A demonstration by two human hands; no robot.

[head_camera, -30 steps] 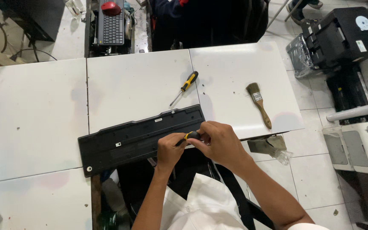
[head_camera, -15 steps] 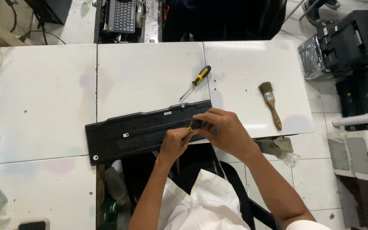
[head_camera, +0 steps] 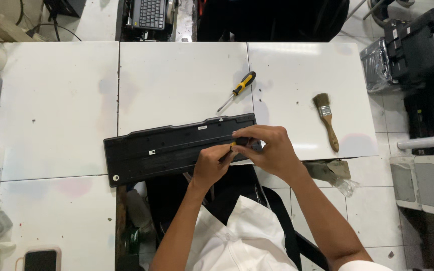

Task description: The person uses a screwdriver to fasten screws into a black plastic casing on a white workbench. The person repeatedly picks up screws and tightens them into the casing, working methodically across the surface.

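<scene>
Hands on black panel, probably screwdriving

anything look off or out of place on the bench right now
Nothing looks damaged or spilled. The long black panel lies askew, its near edge hanging over the white table edge, under the left hand and right hand. Small dark specks lie around the screwdriver.

Tool tip under right hand hidden; only a yellow bit shows by left hand. Black panel's right end covered. Phone, top keyboard cut off by frame.
</scene>
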